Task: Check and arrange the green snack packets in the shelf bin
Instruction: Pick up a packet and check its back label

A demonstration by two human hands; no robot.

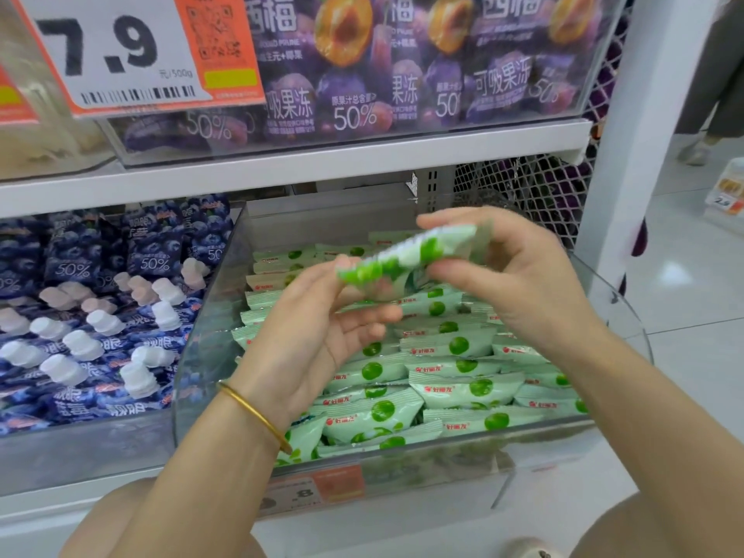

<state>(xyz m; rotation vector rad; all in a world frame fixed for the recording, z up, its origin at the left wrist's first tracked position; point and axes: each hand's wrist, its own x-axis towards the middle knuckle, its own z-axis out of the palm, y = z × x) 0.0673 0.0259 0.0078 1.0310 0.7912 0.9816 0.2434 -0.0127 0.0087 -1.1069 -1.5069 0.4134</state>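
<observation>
Both hands hold one green snack packet (406, 253) up over the clear bin (209, 328). The left hand (318, 320) pinches its left end, and the right hand (511, 275) pinches its right end. More green packets (463, 388) lie in the bin below.

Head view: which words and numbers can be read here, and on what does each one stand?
"7.9": price sign
"元/500g": same sign
"西梅": purple packs
"可吸果冻": purple packs
"50%": purple packs, blue pouches
"好丽友": green packets
".8": price tag on the bin, blurred
Smaller print: unreadable.
</observation>
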